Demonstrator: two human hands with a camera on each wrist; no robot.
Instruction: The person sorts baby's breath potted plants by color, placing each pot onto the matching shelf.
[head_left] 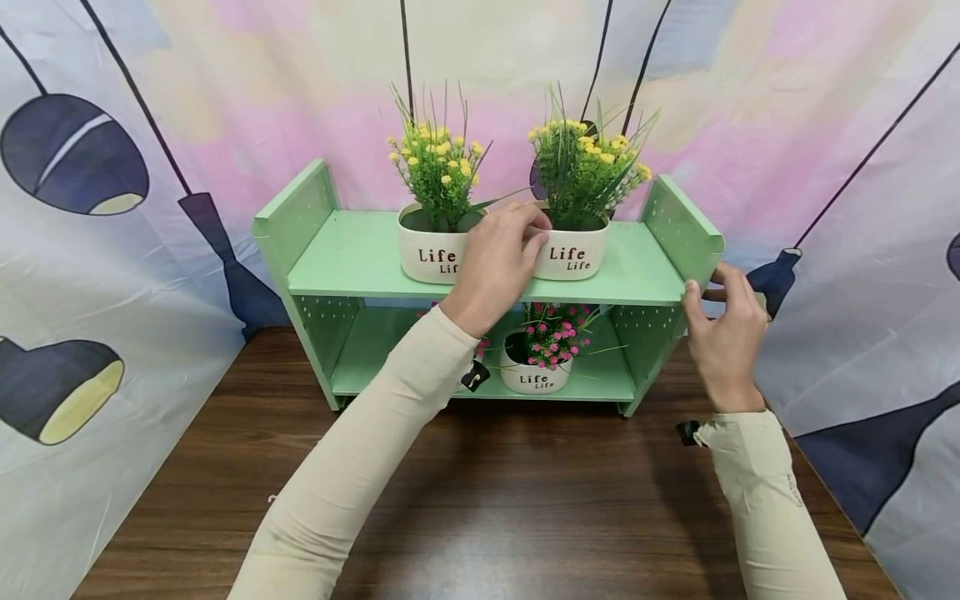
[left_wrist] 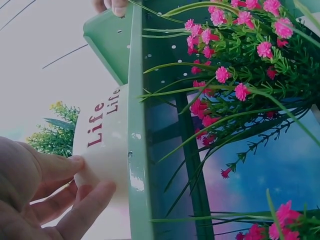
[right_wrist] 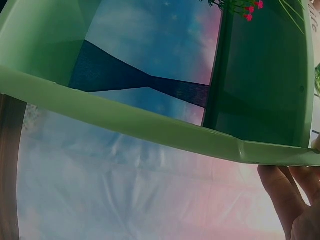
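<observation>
A green two-tier shelf (head_left: 322,254) stands with two white "Life" pots of yellow flowers on its upper board. My left hand (head_left: 498,258) reaches between them, thumb and fingers at the left end of the right-hand flowerpot (head_left: 570,257). In the left wrist view, the fingertips (left_wrist: 102,192) bend around that pot's end. The left-hand flowerpot (head_left: 427,250) is partly covered by this hand. My right hand (head_left: 726,337) grips the shelf's right side panel (head_left: 682,233), thumb on the front edge and fingers on the outer face. Its fingers (right_wrist: 280,192) also show against the panel in the right wrist view.
On the lower board sits a white pot with pink flowers (head_left: 536,375); more pink flowers beside it are mostly hidden by my left arm. The shelf stands on a dark wooden table (head_left: 525,500), with a painted curtain (head_left: 247,100) behind and beside it.
</observation>
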